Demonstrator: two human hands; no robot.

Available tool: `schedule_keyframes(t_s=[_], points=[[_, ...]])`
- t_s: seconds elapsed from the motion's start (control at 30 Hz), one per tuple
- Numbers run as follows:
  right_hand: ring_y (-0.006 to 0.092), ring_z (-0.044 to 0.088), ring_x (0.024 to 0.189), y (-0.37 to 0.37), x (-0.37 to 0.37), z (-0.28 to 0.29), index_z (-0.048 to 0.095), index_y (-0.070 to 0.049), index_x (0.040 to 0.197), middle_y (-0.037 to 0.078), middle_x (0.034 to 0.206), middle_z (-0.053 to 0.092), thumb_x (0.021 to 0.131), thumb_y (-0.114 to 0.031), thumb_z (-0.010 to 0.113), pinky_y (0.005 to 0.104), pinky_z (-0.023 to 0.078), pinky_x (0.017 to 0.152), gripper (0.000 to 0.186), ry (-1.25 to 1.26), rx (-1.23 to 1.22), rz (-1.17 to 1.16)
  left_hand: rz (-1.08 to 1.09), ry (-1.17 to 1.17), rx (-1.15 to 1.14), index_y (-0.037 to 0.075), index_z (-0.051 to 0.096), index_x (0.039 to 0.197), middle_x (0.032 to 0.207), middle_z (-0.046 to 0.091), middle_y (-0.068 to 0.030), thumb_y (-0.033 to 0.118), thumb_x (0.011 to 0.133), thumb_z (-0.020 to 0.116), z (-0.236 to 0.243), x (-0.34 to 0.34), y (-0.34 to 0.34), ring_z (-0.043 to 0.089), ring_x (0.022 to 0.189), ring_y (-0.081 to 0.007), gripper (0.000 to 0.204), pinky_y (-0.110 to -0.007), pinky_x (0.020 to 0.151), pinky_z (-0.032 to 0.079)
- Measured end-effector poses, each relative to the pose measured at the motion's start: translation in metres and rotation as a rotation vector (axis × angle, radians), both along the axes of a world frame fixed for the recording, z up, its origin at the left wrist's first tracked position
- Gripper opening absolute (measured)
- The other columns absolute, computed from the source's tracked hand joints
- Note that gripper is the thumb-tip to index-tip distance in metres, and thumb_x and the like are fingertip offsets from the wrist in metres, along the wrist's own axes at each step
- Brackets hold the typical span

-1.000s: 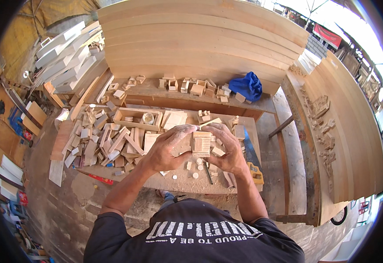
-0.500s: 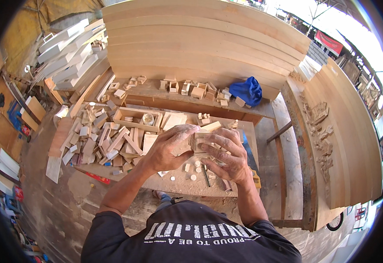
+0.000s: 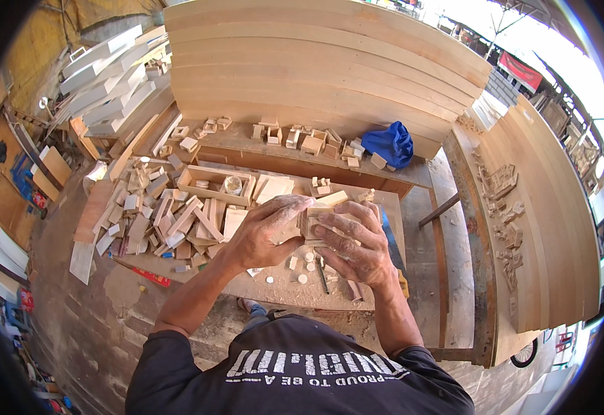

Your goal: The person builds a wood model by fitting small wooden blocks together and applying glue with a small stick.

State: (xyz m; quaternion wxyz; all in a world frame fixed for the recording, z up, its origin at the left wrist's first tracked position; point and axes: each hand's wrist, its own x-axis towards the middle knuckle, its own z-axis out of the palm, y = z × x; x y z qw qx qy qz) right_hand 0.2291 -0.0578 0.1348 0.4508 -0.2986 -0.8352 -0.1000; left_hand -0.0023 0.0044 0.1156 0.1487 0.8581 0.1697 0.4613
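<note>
A small, pale block-like wooden piece (image 3: 310, 227) is held up between my two dusty hands over the worktable (image 3: 295, 294). My left hand (image 3: 268, 234) grips its left side, thumb low and fingers along the top. Curled across the right side and front, the fingers of my right hand (image 3: 354, 243) hide much of the piece. Just below the hands, small round wooden discs (image 3: 302, 279) and a dark pencil-like stick (image 3: 324, 278) lie in sawdust.
A heap of wood offcuts (image 3: 139, 225) covers the table's left side, beside an open wooden tray (image 3: 194, 190) with a round tub (image 3: 233, 185). Behind, a bench carries small wooden assemblies (image 3: 312, 145) and a blue cloth (image 3: 389, 144). Large stacked boards (image 3: 316, 69) rise beyond.
Both hands stay on the wooden piece, with only slight shifts in the right hand's fingers. The whole view has moved very slightly.
</note>
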Motion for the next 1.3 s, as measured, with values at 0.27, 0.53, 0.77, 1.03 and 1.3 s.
schedule_keyframes(t_s=[0.27, 0.53, 0.77, 1.03, 1.3], points=[[0.0299, 0.061, 0.112, 0.0, 0.004, 0.001, 0.076, -0.014, 0.115, 0.002, 0.122, 0.069, 0.071, -0.015, 0.086, 0.0488, 0.046, 0.091, 0.045, -0.007, -0.007, 0.012, -0.008, 0.016, 0.003, 0.001, 0.058, 0.136, 0.129, 0.067, -0.0168, 0.0, 0.07, 0.082, -0.001, 0.002, 0.002, 0.064, 0.12, -0.036, 0.071, -0.044, 0.101, 0.054], [0.0303, 0.061, 0.113, 0.002, 0.005, -0.001, 0.076, -0.013, 0.115, 0.001, 0.123, 0.069, 0.072, -0.014, 0.085, 0.0492, 0.046, 0.093, 0.045, -0.016, -0.001, 0.0, 0.002, 0.014, -0.01, 0.001, 0.059, 0.136, 0.129, 0.067, -0.0173, 0.0, 0.07, 0.082, -0.001, 0.004, 0.003, 0.065, 0.119, -0.0353, 0.07, -0.044, 0.101, 0.054], [0.0306, 0.06, 0.115, 0.002, 0.006, 0.0, 0.074, -0.013, 0.118, 0.004, 0.125, 0.068, 0.073, -0.014, 0.086, 0.0478, 0.046, 0.092, 0.047, -0.004, -0.029, 0.011, -0.005, 0.002, -0.008, 0.002, 0.059, 0.136, 0.13, 0.066, -0.0167, 0.001, 0.07, 0.084, 0.001, 0.005, 0.004, 0.065, 0.12, -0.0346, 0.071, -0.043, 0.101, 0.055], [0.0322, 0.061, 0.115, 0.006, 0.004, -0.004, 0.075, -0.012, 0.114, 0.007, 0.124, 0.069, 0.071, -0.017, 0.088, 0.0465, 0.046, 0.093, 0.046, 0.179, -0.124, 0.052, 0.02, 0.008, 0.022, 0.003, 0.06, 0.135, 0.131, 0.066, -0.0154, 0.0, 0.068, 0.085, 0.007, 0.007, 0.008, 0.064, 0.121, -0.0339, 0.072, -0.043, 0.102, 0.055], [0.0269, 0.059, 0.115, 0.006, 0.003, -0.007, 0.075, -0.023, 0.117, -0.005, 0.129, 0.069, 0.074, -0.017, 0.086, 0.045, 0.043, 0.093, 0.044, 0.055, -0.009, -0.018, 0.027, 0.031, 0.022, 0.004, 0.059, 0.137, 0.13, 0.066, -0.0152, 0.001, 0.069, 0.085, 0.007, 0.006, 0.006, 0.064, 0.122, -0.0339, 0.073, -0.043, 0.103, 0.054]])
